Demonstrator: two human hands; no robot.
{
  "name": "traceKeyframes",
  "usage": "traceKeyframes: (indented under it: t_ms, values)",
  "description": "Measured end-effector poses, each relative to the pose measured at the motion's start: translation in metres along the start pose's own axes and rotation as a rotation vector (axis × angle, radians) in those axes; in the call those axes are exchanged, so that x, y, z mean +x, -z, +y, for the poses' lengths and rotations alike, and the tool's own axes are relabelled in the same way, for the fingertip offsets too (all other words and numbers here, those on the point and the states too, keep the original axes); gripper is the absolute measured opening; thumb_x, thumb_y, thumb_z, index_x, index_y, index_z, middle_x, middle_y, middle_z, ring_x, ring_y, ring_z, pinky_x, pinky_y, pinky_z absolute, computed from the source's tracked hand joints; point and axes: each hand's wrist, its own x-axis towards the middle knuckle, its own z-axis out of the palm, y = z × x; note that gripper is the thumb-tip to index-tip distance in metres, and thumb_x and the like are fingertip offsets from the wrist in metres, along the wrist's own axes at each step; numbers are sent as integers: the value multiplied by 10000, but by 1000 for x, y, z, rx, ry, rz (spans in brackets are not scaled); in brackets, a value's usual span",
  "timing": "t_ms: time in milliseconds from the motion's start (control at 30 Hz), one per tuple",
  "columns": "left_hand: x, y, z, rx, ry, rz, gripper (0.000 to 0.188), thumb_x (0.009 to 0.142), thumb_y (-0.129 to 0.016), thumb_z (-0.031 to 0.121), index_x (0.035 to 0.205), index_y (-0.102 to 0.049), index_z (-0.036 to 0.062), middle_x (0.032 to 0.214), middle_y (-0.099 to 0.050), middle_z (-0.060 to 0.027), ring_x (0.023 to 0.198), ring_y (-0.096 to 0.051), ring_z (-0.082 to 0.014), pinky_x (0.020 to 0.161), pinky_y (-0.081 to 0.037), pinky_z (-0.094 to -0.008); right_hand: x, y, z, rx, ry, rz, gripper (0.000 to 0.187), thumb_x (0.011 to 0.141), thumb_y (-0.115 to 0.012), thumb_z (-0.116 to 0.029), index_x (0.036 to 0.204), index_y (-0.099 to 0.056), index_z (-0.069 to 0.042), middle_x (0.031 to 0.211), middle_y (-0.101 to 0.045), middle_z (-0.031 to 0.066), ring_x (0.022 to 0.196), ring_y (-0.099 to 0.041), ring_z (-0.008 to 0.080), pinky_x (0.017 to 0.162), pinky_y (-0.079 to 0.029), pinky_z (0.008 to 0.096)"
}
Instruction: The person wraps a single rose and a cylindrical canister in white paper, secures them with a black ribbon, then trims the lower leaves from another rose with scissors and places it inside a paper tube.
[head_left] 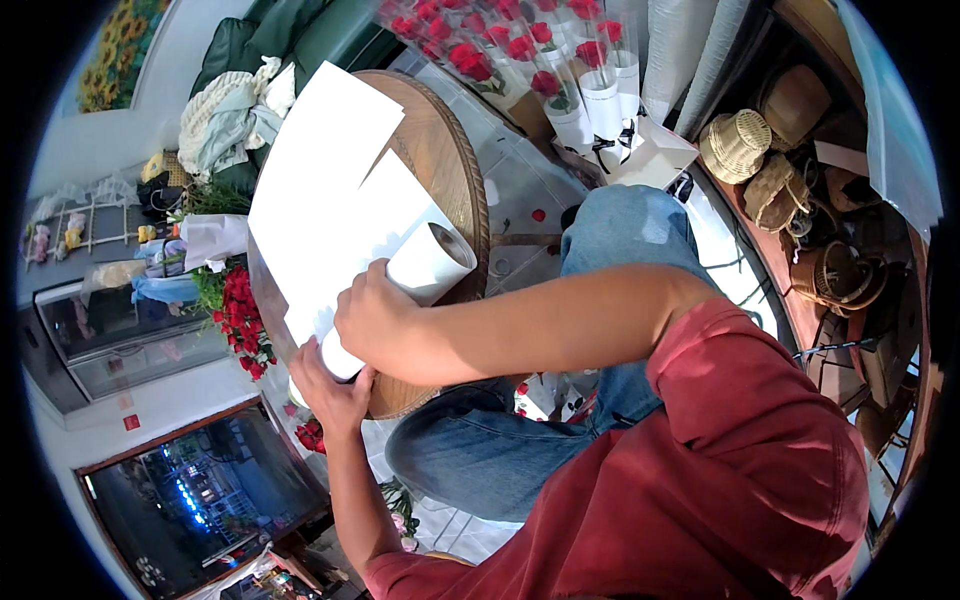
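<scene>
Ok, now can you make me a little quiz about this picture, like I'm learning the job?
1. True or false: the person's jeans are yellow.
2. What colour are the roses in clear wrapping at the top?
A) white
B) red
C) purple
3. Which hand is nearer the open end of the white paper roll?

Key: 1. False, they are blue. 2. B. 3. The right hand.

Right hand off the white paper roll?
No, the right hand lies across the white paper roll, its fingers curled against it, above the round wooden table.
</scene>
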Motion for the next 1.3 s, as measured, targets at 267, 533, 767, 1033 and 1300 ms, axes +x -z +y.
traceKeyframes:
  t_ms: [267, 533, 767, 1033, 1300]
  values:
    - [-13, 8, -13, -55, -117, -5, 866, 670, -878, 587, 1185, -586, -45, 1100, -612, -228, 988, -596, -434, 847, -498, -498, -10, 22, 16, 291, 132, -330, 234, 845, -724, -259, 979, -800, -83, 1074, -695, 121, 1040, -646, 319, 873, -525, 533]
    - [21, 19, -25, -151, -210, -133, 851, 662, -841, 650, 1109, -623, -41, 1034, -606, -197, 946, -595, -401, 853, -476, -489, -1, 11, -1, 59, 53, -165, 547, 908, -657, -443, 1255, -671, -20, 1197, -624, 155, 1124, -533, 327, 937, -441, 503]
    - [12, 29, -16, -292, 156, -324, 884, 554, -946, 547, 1110, -581, -35, 1019, -604, -205, 980, -610, -371, 865, -481, -443, 10, 10, 12, 238, 91, -288, 600, 908, -647, -565, 1133, -736, -16, 1064, -683, 152, 1052, -589, 324, 857, -482, 527]
    - [28, 25, -52, -403, -20, -435, 881, 533, -970, 483, 1136, -591, -36, 1003, -597, -137, 941, -612, -305, 843, -497, -435, 18, 11, 14, 340, 25, -341, 519, 911, -633, -574, 1041, -803, -102, 1014, -734, 134, 1007, -653, 351, 839, -499, 551]
    - [31, 18, -60, -573, 246, -389, 921, 594, -905, 654, 1103, -596, -48, 970, -630, -115, 900, -627, -240, 791, -508, -400, 22, 7, 20, 259, 3, -292, 515, 935, -598, -576, 1027, -810, -116, 997, -757, 125, 974, -689, 356, 811, -526, 564]
